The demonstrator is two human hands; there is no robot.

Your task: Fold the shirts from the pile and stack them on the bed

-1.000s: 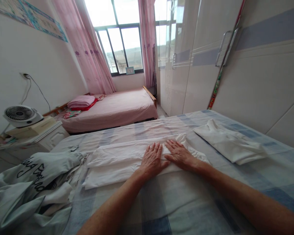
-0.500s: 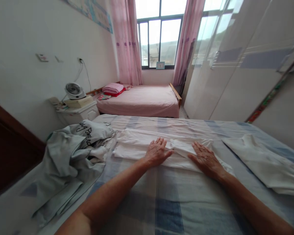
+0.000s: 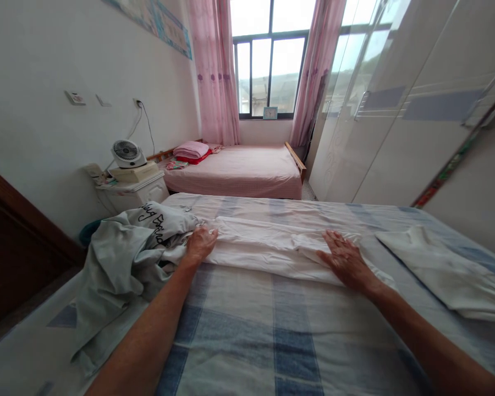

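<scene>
A white garment (image 3: 256, 247) lies folded into a long strip across the bed. At its left end my left hand (image 3: 201, 243) has its fingers curled closed on the cloth edge. My right hand (image 3: 344, 259) rests flat on the strip's right part, fingers stretched out, beside a small raised fold. Close by my left hand is a rumpled heap of grey-green clothing (image 3: 115, 258) with black lettering on a pale piece. Another folded white garment (image 3: 441, 269) lies apart on the right.
Blue-and-white checked bedding (image 3: 239, 335) covers the bed under my hands. Beyond it stands a second bed (image 3: 247, 170) with pink bedding. A fan (image 3: 127, 153) sits on a bedside cabinet (image 3: 144, 190) at the left. White wardrobe doors (image 3: 379, 148) run along the right.
My left hand has moved left from the middle of the white garment to its left end, and its fingers have closed. My right hand stays flat in nearly the same place.
</scene>
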